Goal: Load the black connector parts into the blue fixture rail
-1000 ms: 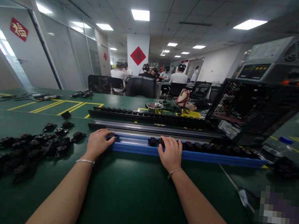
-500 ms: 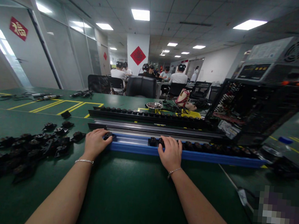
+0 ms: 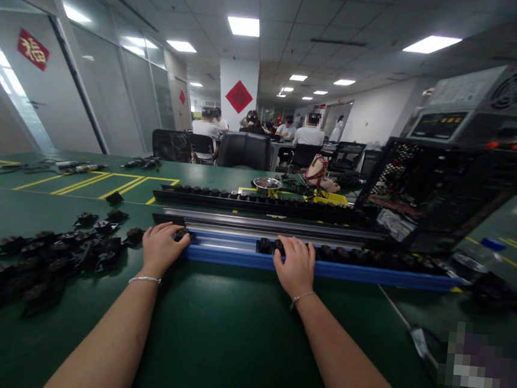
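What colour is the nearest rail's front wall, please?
The front wall is blue, best in the head view.

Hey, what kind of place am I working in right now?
Probably an electronics assembly workshop set up in an office: there's an open computer case on the bench, loose black parts beside a blue rail, and people seated at tables behind.

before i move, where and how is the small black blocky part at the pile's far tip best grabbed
Likely pinch the small black blocky part by its left and right sides, from above with your left hand: it sits on the green table, both flanks open, while another black part lies close on its near side.
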Demonstrator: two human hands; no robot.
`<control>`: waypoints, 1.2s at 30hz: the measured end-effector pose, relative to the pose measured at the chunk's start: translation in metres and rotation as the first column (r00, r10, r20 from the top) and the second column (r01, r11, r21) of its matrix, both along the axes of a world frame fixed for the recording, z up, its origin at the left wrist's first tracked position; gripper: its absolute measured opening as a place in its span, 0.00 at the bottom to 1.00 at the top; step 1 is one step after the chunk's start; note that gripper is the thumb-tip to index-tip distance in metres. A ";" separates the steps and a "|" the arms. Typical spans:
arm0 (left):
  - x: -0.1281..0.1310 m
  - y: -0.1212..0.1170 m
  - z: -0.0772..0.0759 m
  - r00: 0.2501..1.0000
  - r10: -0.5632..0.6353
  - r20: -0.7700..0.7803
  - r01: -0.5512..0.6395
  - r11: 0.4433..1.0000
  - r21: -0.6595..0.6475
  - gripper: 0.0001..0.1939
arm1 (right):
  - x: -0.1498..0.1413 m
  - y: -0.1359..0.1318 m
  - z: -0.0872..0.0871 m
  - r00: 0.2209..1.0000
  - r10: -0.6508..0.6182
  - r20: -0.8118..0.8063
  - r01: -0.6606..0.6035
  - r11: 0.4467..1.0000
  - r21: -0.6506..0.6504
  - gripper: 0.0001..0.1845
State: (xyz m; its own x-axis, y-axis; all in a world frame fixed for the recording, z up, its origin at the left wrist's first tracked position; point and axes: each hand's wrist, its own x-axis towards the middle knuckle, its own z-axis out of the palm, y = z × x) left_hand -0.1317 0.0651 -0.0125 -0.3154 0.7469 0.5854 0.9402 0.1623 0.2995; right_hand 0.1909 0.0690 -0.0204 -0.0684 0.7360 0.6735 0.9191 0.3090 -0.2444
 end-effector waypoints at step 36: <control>-0.005 0.002 0.006 0.932 0.166 0.321 -0.146 0.986 -0.086 0.16 | 0.001 0.000 -0.001 1.000 -0.001 0.004 0.001 1.000 -0.007 0.18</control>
